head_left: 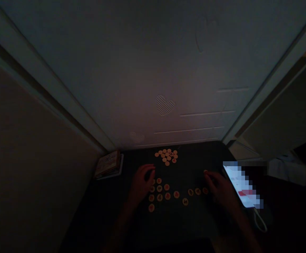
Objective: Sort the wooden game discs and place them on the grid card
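Small round pale game pieces with red or dark marks lie on the dark table. My left hand hovers over the left edge of the near group, its fingers curled inward and partly covering a few pieces; whether it holds one is hidden. To the right, my right hand pinches a round game piece at its fingertips, above a short row of pieces. Between the hands, one marked piece sits lower than its neighbours. Farther back is a cluster of mostly plain-faced pieces.
A stack of books or boxes sits at the table's back left. A lit screen, partly blurred out, stands at the right with a white cable. A pale panel with heart patterns rises behind the table. The light is dim.
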The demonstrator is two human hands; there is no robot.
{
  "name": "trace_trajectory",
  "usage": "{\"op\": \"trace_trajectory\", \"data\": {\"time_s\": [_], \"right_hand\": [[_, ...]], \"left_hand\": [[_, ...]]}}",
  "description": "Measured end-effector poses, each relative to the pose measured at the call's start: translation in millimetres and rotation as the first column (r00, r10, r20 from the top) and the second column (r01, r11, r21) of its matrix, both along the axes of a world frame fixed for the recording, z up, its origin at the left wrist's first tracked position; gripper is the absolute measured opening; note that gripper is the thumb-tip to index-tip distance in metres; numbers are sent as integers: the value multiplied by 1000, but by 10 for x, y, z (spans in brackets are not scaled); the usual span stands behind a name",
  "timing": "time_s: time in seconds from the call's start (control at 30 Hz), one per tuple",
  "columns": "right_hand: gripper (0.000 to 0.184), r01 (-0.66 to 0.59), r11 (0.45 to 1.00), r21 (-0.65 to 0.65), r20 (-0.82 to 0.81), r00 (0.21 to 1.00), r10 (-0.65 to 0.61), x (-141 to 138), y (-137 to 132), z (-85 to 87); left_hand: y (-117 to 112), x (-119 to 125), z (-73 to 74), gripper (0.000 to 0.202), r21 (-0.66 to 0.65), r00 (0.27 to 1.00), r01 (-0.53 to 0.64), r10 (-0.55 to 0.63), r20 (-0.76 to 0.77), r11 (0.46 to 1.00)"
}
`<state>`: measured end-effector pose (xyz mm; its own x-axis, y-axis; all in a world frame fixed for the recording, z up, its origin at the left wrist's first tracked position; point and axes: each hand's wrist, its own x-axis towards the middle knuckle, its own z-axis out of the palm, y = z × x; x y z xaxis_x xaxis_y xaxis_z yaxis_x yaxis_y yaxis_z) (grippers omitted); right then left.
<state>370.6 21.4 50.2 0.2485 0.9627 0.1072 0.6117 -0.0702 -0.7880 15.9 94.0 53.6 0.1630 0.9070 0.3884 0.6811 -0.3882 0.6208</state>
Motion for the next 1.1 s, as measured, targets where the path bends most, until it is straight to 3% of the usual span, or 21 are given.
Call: {"op": "trace_trajectory", "data": {"time_s": [0.23, 0.47, 0.63, 0.83, 1.1], "right_hand": [[34, -146, 988, 58, -12, 989, 147, -326, 18, 77], [33, -158, 987, 42, -73, 984, 161, -370, -165, 27], [35, -76, 997, 8, -123, 989, 77, -263, -383, -57], [38, 1, 1000, -20, -162, 987, -4, -179, -521, -66], [37, 49, 998, -40, -189, 980, -56, -171, -513, 0]], "left_hand": [[459, 634, 76, 18, -9, 942, 269, -265, -205, 963], [773, 867, 46, 15, -3, 904, 324, -311, -294, 946], [725, 921, -29, 7, -29, 879, 363, -353, -321, 931], [627, 943, -99, 12, -72, 870, 382, -385, -307, 921], [471, 1043, 22, 11, -119, 872, 407, -424, -247, 906]]}}
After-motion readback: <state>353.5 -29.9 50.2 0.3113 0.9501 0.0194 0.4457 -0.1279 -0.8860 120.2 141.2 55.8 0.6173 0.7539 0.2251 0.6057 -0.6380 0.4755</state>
